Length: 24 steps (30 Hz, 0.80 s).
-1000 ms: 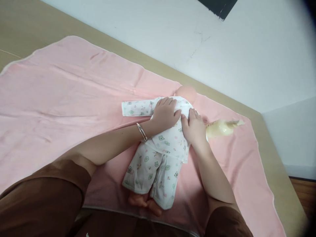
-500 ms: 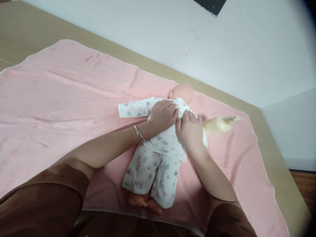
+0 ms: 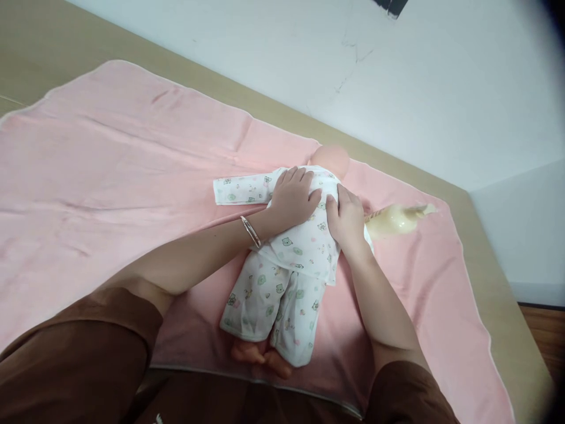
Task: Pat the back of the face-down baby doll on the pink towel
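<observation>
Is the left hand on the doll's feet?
No, the left hand lies flat on the doll's shirt, while the bare feet stick out untouched.

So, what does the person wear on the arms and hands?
Both arms are bare below loose brown sleeves: the left sleeve and the right sleeve end about the elbow. A thin silver bangle circles the left wrist. The left hand and the right hand have no gloves, and I see no rings.

A cracked white wall (image 3: 441, 88) backs the tan tabletop (image 3: 66, 35); wooden floor (image 3: 544, 331) at right.
</observation>
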### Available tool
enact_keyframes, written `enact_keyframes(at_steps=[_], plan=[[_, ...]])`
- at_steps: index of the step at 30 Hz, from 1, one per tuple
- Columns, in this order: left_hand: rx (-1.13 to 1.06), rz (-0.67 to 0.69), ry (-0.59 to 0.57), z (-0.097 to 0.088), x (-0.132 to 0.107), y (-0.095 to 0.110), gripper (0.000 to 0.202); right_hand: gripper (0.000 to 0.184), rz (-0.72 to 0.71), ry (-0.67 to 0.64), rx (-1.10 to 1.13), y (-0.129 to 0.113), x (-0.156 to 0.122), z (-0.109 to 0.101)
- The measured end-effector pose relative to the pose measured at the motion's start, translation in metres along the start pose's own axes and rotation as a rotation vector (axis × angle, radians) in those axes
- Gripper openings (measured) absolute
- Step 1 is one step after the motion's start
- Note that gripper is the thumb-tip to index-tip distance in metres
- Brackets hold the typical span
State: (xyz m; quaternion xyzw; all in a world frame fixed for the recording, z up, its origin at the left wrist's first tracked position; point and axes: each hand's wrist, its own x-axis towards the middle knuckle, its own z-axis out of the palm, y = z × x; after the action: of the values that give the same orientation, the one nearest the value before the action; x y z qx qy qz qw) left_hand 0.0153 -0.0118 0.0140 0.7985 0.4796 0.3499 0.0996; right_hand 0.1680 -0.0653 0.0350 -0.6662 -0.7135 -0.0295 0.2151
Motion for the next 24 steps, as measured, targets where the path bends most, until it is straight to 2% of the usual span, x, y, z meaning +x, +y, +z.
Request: enact_keyframes(at_steps=[5,11,15,21,24], plan=[[0.006,-0.002,-0.011,-0.002,0.000,0.001,0.039,0.050,0.025,0.020,0.030,0.000,-0.002,0.001],[0.023,-0.018,0.023,-0.001,-0.003,0.003,0.042,0.057,0.044,-0.024,-0.112,-0.001,-0.002,0.001],[0.030,-0.010,0.019,0.001,-0.003,0.001,0.045,0.060,0.048,-0.049,-0.116,-0.001,-0.002,0.000],[-0.005,0.099,-0.034,0.000,0.002,-0.005,0.046,0.059,0.037,-0.105,-0.101,0.001,-0.001,-0.003],[-0.020,0.207,-0.055,-0.001,0.006,-0.007,0.043,0.057,0.008,-0.113,-0.117,-0.002,-0.002,-0.007]])
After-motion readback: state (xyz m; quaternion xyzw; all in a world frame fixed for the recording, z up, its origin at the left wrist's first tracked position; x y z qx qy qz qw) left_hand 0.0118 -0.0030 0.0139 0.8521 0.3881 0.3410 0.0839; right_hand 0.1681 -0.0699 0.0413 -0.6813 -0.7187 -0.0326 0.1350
